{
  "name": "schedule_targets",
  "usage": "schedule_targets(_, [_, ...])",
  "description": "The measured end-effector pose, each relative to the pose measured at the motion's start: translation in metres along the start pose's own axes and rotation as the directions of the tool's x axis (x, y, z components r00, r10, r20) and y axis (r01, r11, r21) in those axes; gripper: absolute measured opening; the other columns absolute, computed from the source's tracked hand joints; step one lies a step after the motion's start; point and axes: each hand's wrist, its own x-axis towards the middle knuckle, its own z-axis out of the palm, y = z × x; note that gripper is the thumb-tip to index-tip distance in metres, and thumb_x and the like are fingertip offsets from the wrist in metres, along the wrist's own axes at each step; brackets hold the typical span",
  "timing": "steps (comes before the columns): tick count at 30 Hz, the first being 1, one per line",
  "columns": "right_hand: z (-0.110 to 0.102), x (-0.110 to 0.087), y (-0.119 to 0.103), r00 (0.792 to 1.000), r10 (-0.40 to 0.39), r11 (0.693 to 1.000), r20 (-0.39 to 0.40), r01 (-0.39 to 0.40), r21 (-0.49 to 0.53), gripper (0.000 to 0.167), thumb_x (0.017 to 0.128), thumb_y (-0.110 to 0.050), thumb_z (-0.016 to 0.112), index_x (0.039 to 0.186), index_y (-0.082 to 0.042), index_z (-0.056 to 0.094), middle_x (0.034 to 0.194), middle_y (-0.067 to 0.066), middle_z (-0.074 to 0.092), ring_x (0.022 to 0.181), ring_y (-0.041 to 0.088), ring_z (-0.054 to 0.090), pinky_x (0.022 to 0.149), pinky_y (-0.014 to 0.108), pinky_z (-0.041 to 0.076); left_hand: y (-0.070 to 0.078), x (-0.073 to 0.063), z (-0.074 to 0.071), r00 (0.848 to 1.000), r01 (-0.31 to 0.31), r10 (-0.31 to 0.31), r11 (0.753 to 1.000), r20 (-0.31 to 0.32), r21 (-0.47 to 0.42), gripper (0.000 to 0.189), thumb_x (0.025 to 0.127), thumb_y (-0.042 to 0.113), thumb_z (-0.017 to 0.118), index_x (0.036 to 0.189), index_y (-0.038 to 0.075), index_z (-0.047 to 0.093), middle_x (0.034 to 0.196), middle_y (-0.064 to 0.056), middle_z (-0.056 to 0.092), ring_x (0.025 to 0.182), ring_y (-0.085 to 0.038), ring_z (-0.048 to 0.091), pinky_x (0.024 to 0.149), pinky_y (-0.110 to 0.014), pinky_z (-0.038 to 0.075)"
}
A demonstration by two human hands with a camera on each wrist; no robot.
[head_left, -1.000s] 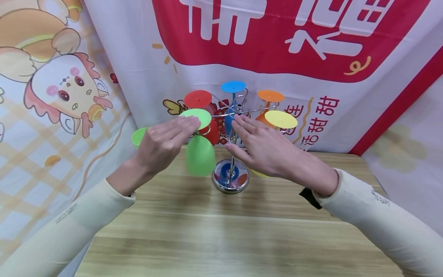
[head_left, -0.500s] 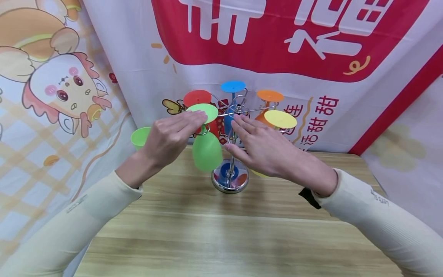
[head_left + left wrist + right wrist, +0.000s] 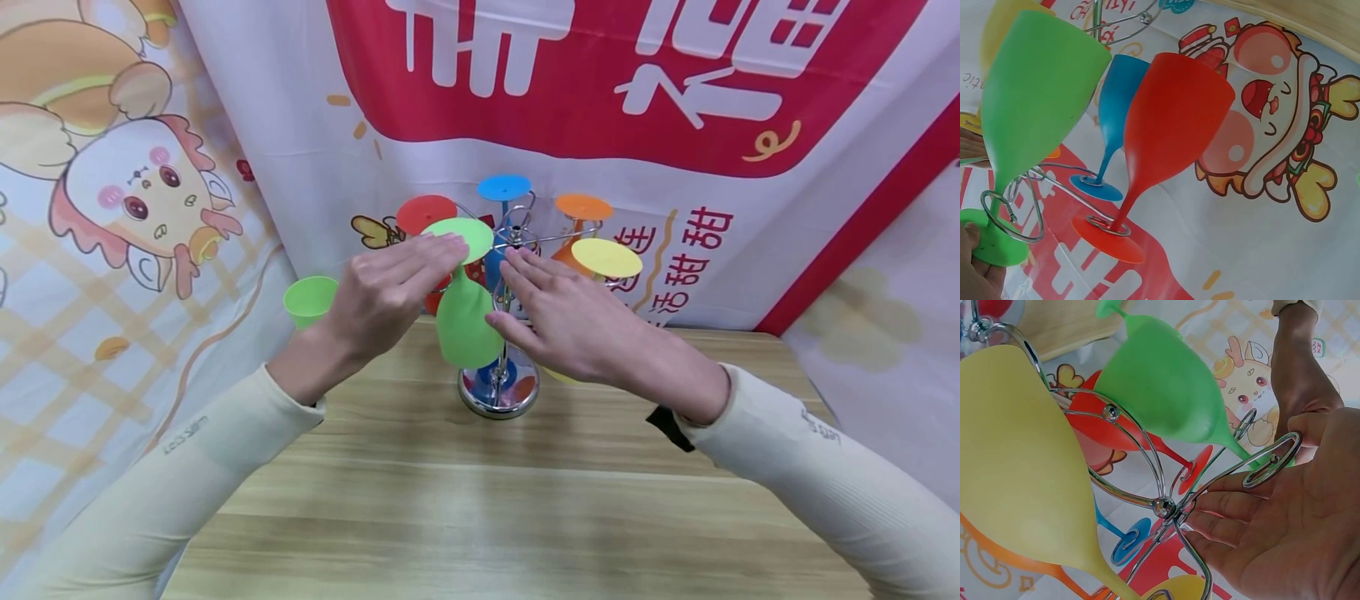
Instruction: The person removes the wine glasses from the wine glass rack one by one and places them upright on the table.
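My left hand (image 3: 401, 283) pinches the round foot of a green goblet (image 3: 468, 325) that hangs upside down from a metal rack (image 3: 498, 400). In the left wrist view, the thumb lies on the green foot (image 3: 1000, 247) and fingers sit on its other side; a wire ring loops the stem. My right hand (image 3: 570, 312) has its fingers extended at the top of the rack, by the hub where the wire arms (image 3: 1163, 506) meet. A bare wire loop (image 3: 1272, 459) passes in front of its palm in the right wrist view.
Red (image 3: 426, 215), blue (image 3: 504, 187), orange (image 3: 583, 207) and yellow (image 3: 606, 258) goblets hang upside down around the rack. Another green goblet (image 3: 310, 300) stands mouth up at the left. Printed cloth (image 3: 315, 150) surrounds the wooden table (image 3: 480, 517) behind and at the left.
My left hand has moved right, carrying the green goblet's foot inward toward the rack's pole. The standing green goblet is now more exposed. My right hand stays in place.
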Motion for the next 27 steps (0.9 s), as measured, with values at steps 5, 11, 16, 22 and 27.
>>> schedule_targets(5, [0.001, 0.000, 0.001, 1.000, 0.000, 1.000, -0.005, 0.000, 0.004, 0.079, 0.107, -0.057, 0.050, 0.166, -0.007, 0.032, 0.173, 0.013, 0.028, 0.161, 0.034, 0.024, 0.128, 0.053, 0.029, 0.004, 0.000, -0.003, 1.000, -0.017, 0.016, 1.000, -0.020, -0.022, 0.048, 0.084, 0.005, 0.088, 0.129, -0.002, 0.073, 0.127, -0.021, 0.074, 0.118, -0.038, 0.073, 0.092, -0.051, 0.062])
schedule_targets(11, [0.001, 0.000, 0.002, 1.000, -0.009, 1.000, -0.020, 0.009, 0.002, 0.079, 0.107, -0.057, 0.050, 0.165, -0.007, 0.034, 0.173, 0.013, 0.029, 0.161, 0.034, 0.025, 0.127, 0.053, 0.030, 0.012, -0.004, -0.010, 0.998, -0.035, 0.033, 0.999, -0.062, -0.035, 0.048, 0.083, 0.002, 0.088, 0.128, -0.001, 0.073, 0.125, -0.020, 0.075, 0.117, -0.036, 0.073, 0.092, -0.051, 0.062])
schedule_targets(16, [0.000, 0.000, 0.002, 1.000, -0.005, 1.000, -0.013, 0.005, 0.005, 0.080, 0.106, -0.059, 0.048, 0.166, -0.008, 0.033, 0.173, 0.012, 0.028, 0.161, 0.033, 0.025, 0.127, 0.054, 0.031, 0.021, -0.009, -0.018, 0.986, -0.057, 0.047, 0.997, -0.161, -0.057, 0.029, 0.095, 0.003, 0.077, 0.123, -0.003, 0.075, 0.120, -0.020, 0.077, 0.112, -0.034, 0.076, 0.091, -0.053, 0.062])
schedule_targets(22, [0.001, 0.000, 0.003, 0.999, -0.020, 1.000, -0.032, 0.020, -0.002, 0.078, 0.107, -0.058, 0.048, 0.165, -0.007, 0.035, 0.172, 0.013, 0.030, 0.160, 0.033, 0.027, 0.127, 0.053, 0.031, 0.036, -0.018, -0.030, 0.966, -0.045, 0.018, 0.994, -0.258, -0.097, 0.021, 0.101, 0.007, 0.070, 0.118, -0.002, 0.078, 0.117, -0.018, 0.078, 0.105, -0.034, 0.078, 0.087, -0.052, 0.063])
schedule_targets(27, [0.001, 0.000, 0.004, 1.000, -0.004, 1.000, -0.029, 0.005, 0.017, 0.079, 0.106, -0.059, 0.048, 0.166, -0.009, 0.034, 0.173, 0.012, 0.029, 0.161, 0.033, 0.026, 0.126, 0.054, 0.032, 0.046, -0.031, -0.033, 0.949, -0.026, -0.014, 0.992, -0.314, -0.123, 0.017, 0.102, 0.005, 0.069, 0.112, -0.002, 0.080, 0.111, -0.017, 0.080, 0.097, -0.035, 0.079, 0.085, -0.050, 0.063])
